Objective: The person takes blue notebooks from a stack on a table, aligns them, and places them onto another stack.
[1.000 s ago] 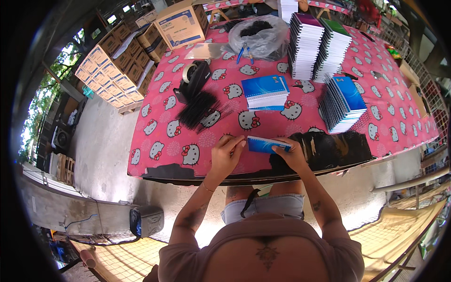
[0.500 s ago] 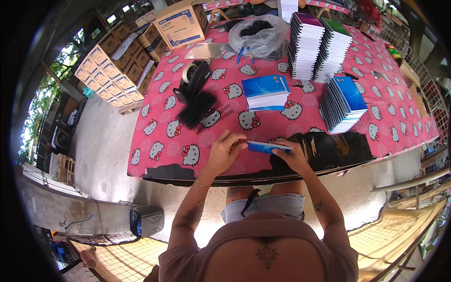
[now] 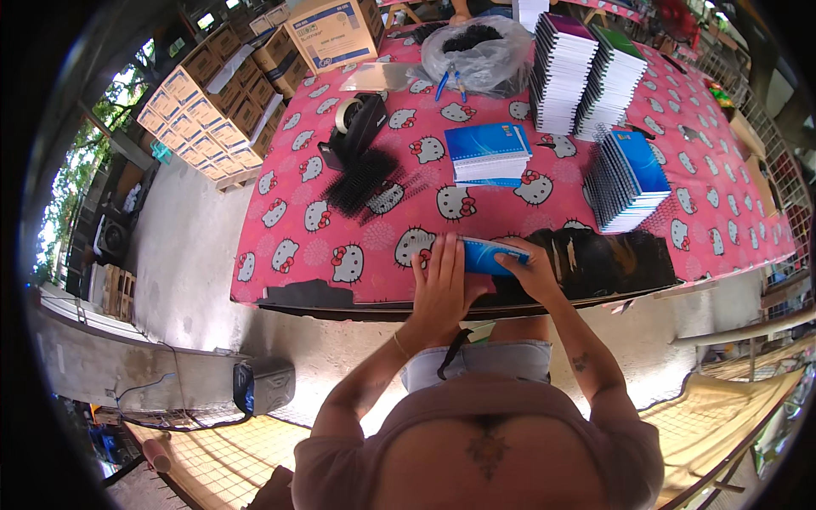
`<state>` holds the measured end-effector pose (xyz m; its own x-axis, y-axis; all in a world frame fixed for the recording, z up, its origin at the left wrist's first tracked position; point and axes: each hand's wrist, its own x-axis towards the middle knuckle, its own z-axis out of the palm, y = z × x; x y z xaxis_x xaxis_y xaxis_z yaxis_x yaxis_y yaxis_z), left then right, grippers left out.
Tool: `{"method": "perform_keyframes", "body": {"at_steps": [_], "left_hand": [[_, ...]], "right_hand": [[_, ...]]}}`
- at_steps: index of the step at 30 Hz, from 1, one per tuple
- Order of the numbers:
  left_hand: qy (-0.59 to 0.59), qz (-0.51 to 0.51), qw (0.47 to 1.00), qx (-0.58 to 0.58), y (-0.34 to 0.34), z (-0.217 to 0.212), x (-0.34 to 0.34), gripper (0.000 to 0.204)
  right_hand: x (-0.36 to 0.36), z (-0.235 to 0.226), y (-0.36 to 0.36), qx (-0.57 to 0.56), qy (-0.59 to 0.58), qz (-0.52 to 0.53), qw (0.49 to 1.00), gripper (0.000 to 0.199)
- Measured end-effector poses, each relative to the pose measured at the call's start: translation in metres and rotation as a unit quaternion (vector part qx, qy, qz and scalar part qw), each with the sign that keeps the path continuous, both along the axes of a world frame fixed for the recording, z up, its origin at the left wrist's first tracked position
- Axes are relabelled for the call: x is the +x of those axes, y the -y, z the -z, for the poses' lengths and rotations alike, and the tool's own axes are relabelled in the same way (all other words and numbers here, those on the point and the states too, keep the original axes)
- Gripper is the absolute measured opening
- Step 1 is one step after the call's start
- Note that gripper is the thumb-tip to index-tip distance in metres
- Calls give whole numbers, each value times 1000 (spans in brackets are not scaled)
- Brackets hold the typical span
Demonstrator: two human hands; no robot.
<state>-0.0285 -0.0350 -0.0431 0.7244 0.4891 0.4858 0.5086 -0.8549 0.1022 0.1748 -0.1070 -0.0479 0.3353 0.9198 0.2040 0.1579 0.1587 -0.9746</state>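
Gripping a blue notebook (image 3: pixel 491 255), both hands' fingers (image 3: pixel 442 259) close around it, hiding its middle.

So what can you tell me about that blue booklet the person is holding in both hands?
The blue booklet is thin and flat, with a glossy blue cover and a paler strip along its upper edge. It is held low over the near edge of the pink patterned tablecloth, beside a heap of black material. The left hand lies spread over its left end; the right hand grips its right end. Whether it has a spiral spine cannot be made out.
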Motion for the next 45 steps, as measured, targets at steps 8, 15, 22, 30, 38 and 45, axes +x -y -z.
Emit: {"method": "perform_keyframes", "body": {"at_steps": [8,15,22,30,38,45], "left_hand": [[-72,2,997,30,-15,-23,6,79],[39,133,990,7,-58,-56,15,23],[54,205,976,-53,-69,-68,21,12],[-83,75,993,47,-29,-34,18,69],[-99,46,991,83,-22,-29,23,86],[-110,45,989,86,-25,-32,35,86]], "right_hand": [[-1,-1,6,-8,-33,-14,999,23],[0,4,-2,8,-11,-20,1000,25],[3,14,0,8,26,-1,1000,27],[-1,-5,2,-9,6,15,1000,26],[4,0,-2,27,60,1,998,30],[3,-5,-5,4,32,-9,999,31]]}}
